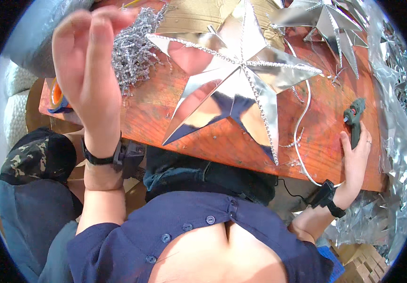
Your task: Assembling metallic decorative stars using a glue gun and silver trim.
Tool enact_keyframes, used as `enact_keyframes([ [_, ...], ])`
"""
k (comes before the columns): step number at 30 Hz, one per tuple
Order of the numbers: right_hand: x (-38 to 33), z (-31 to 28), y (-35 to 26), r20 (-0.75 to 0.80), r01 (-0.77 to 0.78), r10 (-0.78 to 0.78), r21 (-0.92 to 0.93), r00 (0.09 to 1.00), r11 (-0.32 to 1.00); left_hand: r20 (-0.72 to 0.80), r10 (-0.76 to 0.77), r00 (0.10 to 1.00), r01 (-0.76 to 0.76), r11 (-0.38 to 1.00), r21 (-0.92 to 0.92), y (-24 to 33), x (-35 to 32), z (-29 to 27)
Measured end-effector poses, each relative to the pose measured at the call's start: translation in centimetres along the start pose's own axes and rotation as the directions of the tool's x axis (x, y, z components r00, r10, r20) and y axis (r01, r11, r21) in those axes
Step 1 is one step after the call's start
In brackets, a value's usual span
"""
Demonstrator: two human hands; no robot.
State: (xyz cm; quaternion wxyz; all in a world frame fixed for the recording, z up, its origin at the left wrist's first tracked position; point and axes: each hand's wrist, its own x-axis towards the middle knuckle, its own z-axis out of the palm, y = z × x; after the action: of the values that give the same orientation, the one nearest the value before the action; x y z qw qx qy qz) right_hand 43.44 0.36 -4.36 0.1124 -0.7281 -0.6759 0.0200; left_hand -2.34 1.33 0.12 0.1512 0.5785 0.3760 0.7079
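My left hand (90, 66) is raised over the left side of the table, fingers loosely bent and thumb up; its fingertips are blurred, and nothing shows in it. At the right, my right hand (358, 146) grips the handle of a dark green hot glue gun (354, 115) near the tabletop. Between my hands is a large shiny silver star (255, 99), its front edge reaching past the table's near edge. Sparkly silver trim (198, 47) runs along several of its ridges. Whether anything supports the star from below is hidden.
Left of the star lies a heap of silver tinsel (137, 52). A second silver star (326, 19) sits at the back right. A white cord (302, 127) crosses the wooden table (142, 113). Clear plastic sheeting (387, 108) lines the right edge; an orange tape roll (57, 96) stands left.
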Motion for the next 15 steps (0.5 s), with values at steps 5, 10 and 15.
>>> enact_keyframes([
  [5, 1.4, 1.5, 1.9, -0.06, -0.102, 0.106, 0.058, 0.993, 0.993, 0.597, -0.115, 0.794, -0.034, 0.972, 0.232, 0.7, -4.4, -3.2],
  [10, 2.9, 0.4, 3.7, -0.009, -0.057, 0.057, 0.048, 0.998, 0.997, 0.715, -0.084, 0.694, -0.101, 0.972, 0.213, 1.7, -6.1, -2.2],
  [15, 2.4, -0.2, 3.7, -0.249, -0.044, 0.316, 0.72, 0.915, 0.692, 0.798, 0.054, 0.601, -0.27, 0.953, 0.138, 2.4, -6.7, 0.4],
])
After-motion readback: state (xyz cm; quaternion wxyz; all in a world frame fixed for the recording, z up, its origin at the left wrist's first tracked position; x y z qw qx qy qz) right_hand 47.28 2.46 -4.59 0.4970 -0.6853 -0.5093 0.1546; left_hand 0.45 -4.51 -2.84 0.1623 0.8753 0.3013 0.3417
